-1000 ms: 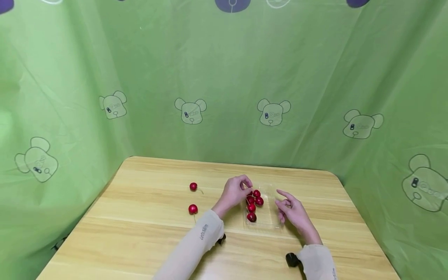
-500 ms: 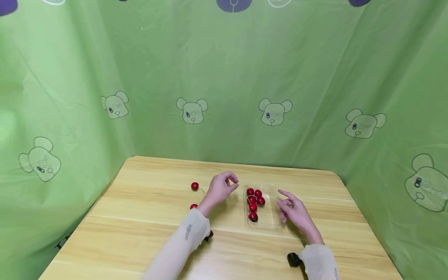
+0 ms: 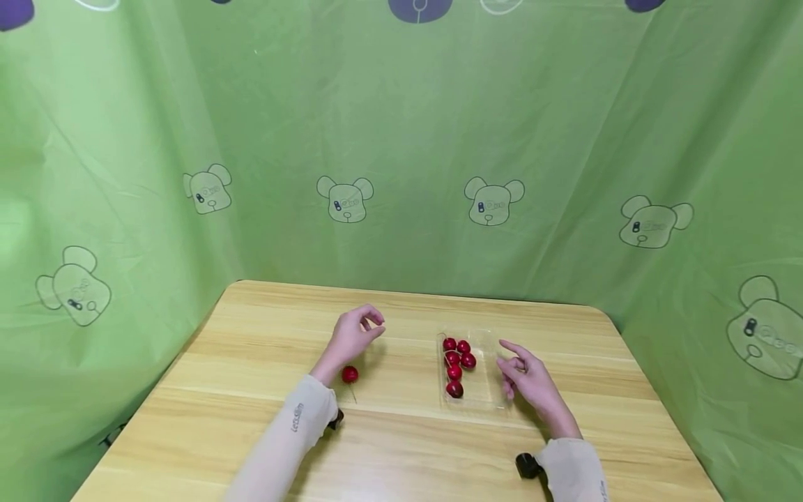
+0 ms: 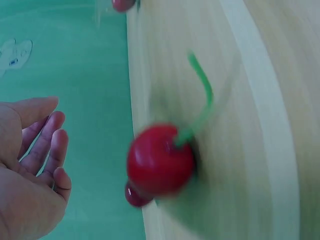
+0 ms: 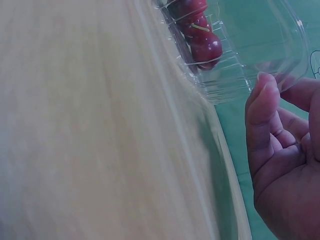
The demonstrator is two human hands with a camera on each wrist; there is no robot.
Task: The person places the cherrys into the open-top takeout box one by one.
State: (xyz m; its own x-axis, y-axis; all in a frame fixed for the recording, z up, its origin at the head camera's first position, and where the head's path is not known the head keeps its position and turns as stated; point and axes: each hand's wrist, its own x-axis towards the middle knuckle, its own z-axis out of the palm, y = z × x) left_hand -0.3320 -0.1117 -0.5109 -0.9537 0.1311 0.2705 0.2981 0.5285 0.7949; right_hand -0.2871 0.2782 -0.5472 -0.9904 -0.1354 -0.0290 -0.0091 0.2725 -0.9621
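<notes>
My left hand (image 3: 351,338) hovers over the left part of the table, thumb and fingers loosely bent and apart, holding nothing. Beside its wrist lies a red cherry (image 3: 350,374) with a thin stem; in the left wrist view this cherry (image 4: 160,160) shows a green stem, with a second cherry (image 4: 136,195) behind it. From the head view that second one is hidden by the hand. Several cherries (image 3: 454,372) fill the left side of a clear plastic box (image 3: 479,401). With thumb and forefinger, my right hand (image 3: 532,382) holds the box's right edge (image 5: 250,92).
The light wooden table (image 3: 408,453) carries all of this. A green curtain (image 3: 408,125) with bear-face prints stands behind it and at both sides. A black wrist device (image 3: 527,465) sits on the right forearm.
My left hand has moved left, from above the cherries in the box to over the table's left part, covering the far loose cherry. My right hand has stayed at the box.
</notes>
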